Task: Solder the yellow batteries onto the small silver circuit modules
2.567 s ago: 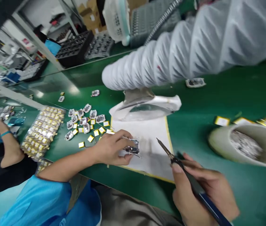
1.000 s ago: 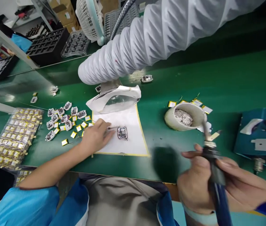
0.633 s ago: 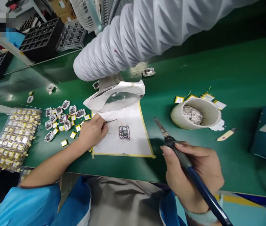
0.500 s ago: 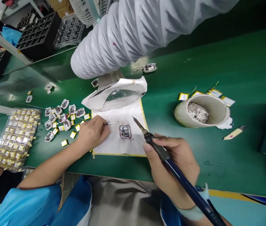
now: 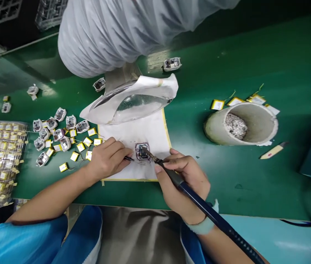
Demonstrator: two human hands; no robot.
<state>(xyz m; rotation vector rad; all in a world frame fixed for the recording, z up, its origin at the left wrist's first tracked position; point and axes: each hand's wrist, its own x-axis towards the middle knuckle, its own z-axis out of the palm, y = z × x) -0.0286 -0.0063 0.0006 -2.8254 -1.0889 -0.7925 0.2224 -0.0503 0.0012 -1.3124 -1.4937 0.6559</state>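
My right hand [image 5: 184, 183] grips a soldering iron [image 5: 196, 196] like a pen, its tip over the circuit board in a small square device housing [image 5: 142, 151]. Left of the housing, my left hand [image 5: 108, 158] pinches a thin dark tool [image 5: 129, 158] with a fine silvery end pointing toward the housing's lower edge. Its exact kind is too small to make out. The housing lies open-side up on a white sheet [image 5: 122, 172] edged with yellow tape. A magnifying lens [image 5: 139, 106] in a white paper-covered frame stands just behind it.
Several small housings [image 5: 59, 134] and yellow-edged battery cells [image 5: 74, 156] lie to the left, beside a tray of cells [image 5: 1, 161]. A grey ribbed duct [image 5: 133, 33] hangs overhead. To the right are a round pot [image 5: 213, 128] holding metallic scraps and a cutter knife [image 5: 273, 150].
The soldering iron has moved left and down, its tip now over the housing's board. My left hand's tool has shifted lower, toward the housing's bottom edge. The whole view has shifted too.
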